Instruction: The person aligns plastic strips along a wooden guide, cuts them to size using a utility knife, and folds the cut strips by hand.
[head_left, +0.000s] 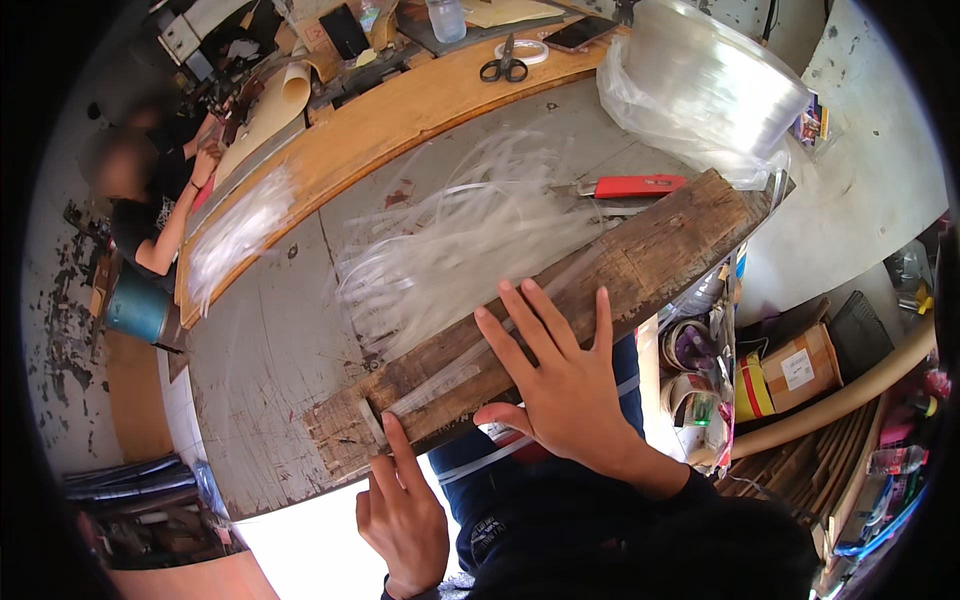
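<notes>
While the pale clear plastic strips (pixel 470 235) blur into one heap whose count cannot be made out, a single strip (pixel 440 385) lies along the weathered brown wooden plank (pixel 600 275). Both hands are open, gripping nothing: the right hand (pixel 560 385) presses flat on the plank, fingers spread, and the left hand (pixel 405 515) points a finger at the strip's end. Underneath, the worn grey desk (pixel 270 350) also carries a red utility knife (pixel 630 186) and a bagged spool (pixel 700 85) cut off at the top. Clutter crowds the floor at right

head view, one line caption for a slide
Right hand flat on a worn wooden plank, left hand touching its end.
</notes>
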